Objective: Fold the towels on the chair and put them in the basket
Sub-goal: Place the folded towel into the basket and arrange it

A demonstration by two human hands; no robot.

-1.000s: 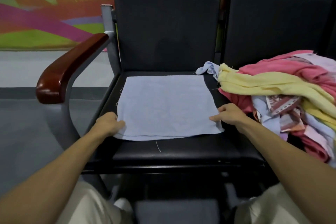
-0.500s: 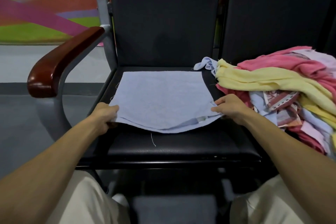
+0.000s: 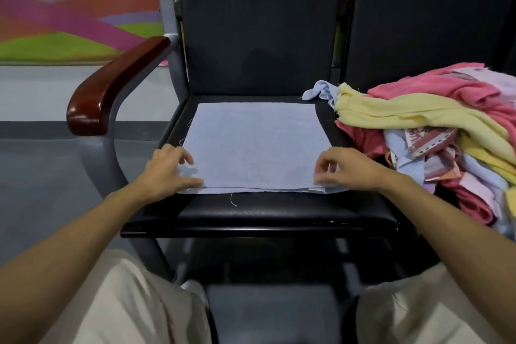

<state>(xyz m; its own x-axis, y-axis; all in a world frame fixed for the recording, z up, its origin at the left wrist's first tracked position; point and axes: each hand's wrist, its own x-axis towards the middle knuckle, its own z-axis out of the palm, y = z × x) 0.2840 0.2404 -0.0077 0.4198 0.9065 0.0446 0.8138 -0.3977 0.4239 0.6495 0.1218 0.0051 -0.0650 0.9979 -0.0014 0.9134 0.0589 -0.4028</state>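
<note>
Blue towel: we see a light blue towel [image 3: 257, 145] lying flat in the middle of the black chair seat [image 3: 279, 212], doubled over. Two layers show along its near edge, the lower one sticking out slightly.
Left hand: our left hand [image 3: 167, 173] rests on the towel's near left corner. The thumb lies flat along the near edge and the fingers are loosely bent with their tips on the cloth. The grip is slack and holds nothing.
Right hand: our right hand [image 3: 351, 169] sits at the near right corner, fingers curled down and thumb tip at the edge. The corner is hidden under the fingers, so we cannot tell whether this grip pinches the cloth or only touches it.
Towel pile: a loose heap of towels [image 3: 435, 131] in yellow, pink, pale blue and a striped pattern lies on the next seat to the right. It spills just over the blue towel's seat without touching the towel.
Thread: a loose thread [image 3: 232, 200] hangs from the towel's near edge onto the seat.
Armrest: a dark wooden armrest [image 3: 111, 86] stands to the left of the seat on a grey metal frame.
Background: a painted wall [image 3: 69, 14] in orange, pink and green rises above a grey floor [image 3: 42, 176].
Legs: our knees in light trousers [image 3: 125, 301] sit below the seat's front edge.
</note>
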